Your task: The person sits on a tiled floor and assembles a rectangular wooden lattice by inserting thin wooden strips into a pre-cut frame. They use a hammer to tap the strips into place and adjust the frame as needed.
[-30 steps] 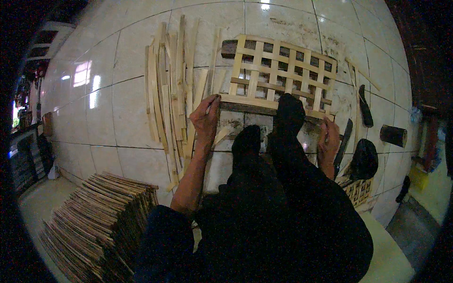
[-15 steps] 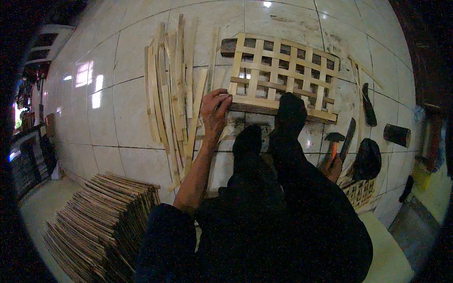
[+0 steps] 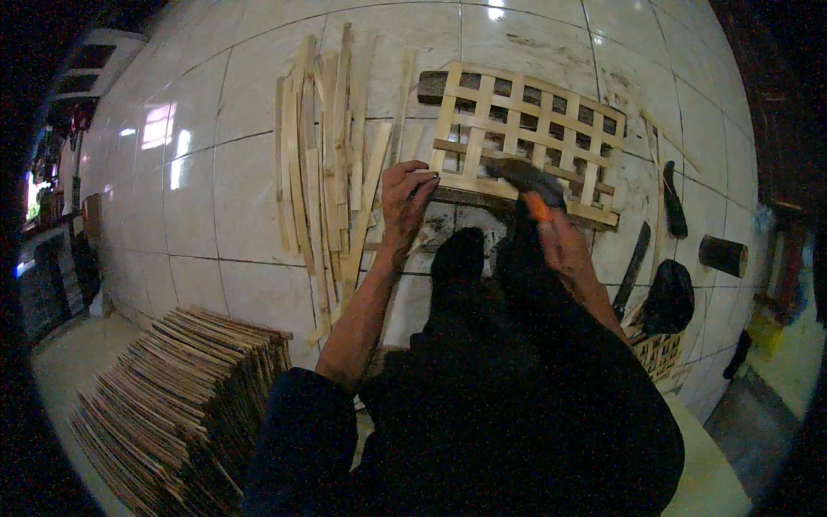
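tile floor [image 3: 215,198] lies bare to the left of the loose bamboo slats [image 3: 332,164]; to the right, dark tools [image 3: 672,202] crowd the lattice's end. the bamboo lattice [image 3: 525,138] is a pale grid of crossed strips, lying flat on the floor just past the person's dark shoes [image 3: 461,258], its long axis running left to right and dipping toward the right. the left hand [image 3: 403,202] presses its fingers on the lattice's near left corner, not wrapped around anything. the right hand [image 3: 560,246] is closed around a hammer [image 3: 527,183] with an orange handle, its dark head over the near edge. stacked slats [image 3: 181,388] sit at lower left.
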`<state>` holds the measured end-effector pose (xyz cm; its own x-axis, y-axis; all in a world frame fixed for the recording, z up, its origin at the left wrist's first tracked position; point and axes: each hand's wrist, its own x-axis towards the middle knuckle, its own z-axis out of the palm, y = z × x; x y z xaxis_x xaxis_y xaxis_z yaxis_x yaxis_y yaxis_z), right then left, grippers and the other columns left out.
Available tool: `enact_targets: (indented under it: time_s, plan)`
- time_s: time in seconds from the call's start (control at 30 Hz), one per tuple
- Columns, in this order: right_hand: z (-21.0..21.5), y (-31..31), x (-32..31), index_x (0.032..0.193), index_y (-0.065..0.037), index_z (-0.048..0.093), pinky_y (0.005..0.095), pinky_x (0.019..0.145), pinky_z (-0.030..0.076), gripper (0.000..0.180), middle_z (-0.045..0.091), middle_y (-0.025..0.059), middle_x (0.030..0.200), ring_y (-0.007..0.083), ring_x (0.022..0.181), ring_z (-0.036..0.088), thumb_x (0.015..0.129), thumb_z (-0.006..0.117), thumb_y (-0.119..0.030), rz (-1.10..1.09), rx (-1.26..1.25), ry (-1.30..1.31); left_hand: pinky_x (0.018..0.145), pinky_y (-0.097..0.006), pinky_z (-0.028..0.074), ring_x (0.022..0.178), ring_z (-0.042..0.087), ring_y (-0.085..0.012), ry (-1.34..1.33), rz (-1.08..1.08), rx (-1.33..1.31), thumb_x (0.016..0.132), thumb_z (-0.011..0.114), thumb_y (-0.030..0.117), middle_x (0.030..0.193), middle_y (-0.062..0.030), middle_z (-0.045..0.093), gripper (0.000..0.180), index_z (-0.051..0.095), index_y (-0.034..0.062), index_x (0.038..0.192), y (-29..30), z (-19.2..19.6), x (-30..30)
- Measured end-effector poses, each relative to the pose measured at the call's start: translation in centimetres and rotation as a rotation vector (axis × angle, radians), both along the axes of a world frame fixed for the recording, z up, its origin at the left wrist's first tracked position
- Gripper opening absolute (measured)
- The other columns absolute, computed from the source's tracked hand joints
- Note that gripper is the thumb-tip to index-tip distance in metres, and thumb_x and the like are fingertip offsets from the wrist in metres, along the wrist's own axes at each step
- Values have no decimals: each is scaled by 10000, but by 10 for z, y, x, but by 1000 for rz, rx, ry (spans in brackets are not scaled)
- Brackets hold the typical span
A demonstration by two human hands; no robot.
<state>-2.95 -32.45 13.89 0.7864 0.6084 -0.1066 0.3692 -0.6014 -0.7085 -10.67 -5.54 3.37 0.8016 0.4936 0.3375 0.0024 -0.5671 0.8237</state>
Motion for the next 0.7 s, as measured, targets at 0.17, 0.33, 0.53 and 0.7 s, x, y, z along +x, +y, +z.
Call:
enact_targets:
  time_s: [0.17, 0.33, 0.53, 0.7]
  plan:
    - [8, 57, 8, 1081, -78, 469, 513, 501, 470, 271, 593, 201, 668, 414, 601, 604, 989, 418, -328, 237, -142, 164, 868, -376, 408, 968, 552, -281, -88, -21, 20, 747, 719, 71, 978, -103, 643, 126, 683, 51, 865, 1, 7, 0]
    - [-9, 68, 9, 1064, -60, 461, 484, 481, 394, 202, 521, 213, 600, 415, 560, 563, 995, 434, -248, 292, -134, 41, 861, -382, 407, 962, 552, -282, -53, -34, 26, 727, 723, 58, 964, -98, 641, 128, 672, 55, 844, 3, 17, 0]
    - [-4, 70, 5, 1052, -73, 459, 490, 491, 405, 200, 544, 224, 631, 425, 581, 566, 995, 429, -263, 266, -158, 23, 842, -376, 414, 950, 554, -279, -55, -31, 88, 733, 715, 49, 960, -93, 642, 118, 670, 51, 841, 5, 5, 0]
    - [-2, 67, 9, 1064, -76, 458, 487, 494, 414, 235, 560, 222, 653, 432, 603, 582, 1007, 388, -293, 218, -172, 8, 868, -376, 421, 981, 556, -292, 21, -79, 67, 760, 701, 65, 1002, -108, 639, 146, 678, 56, 904, 6, 8, -2]
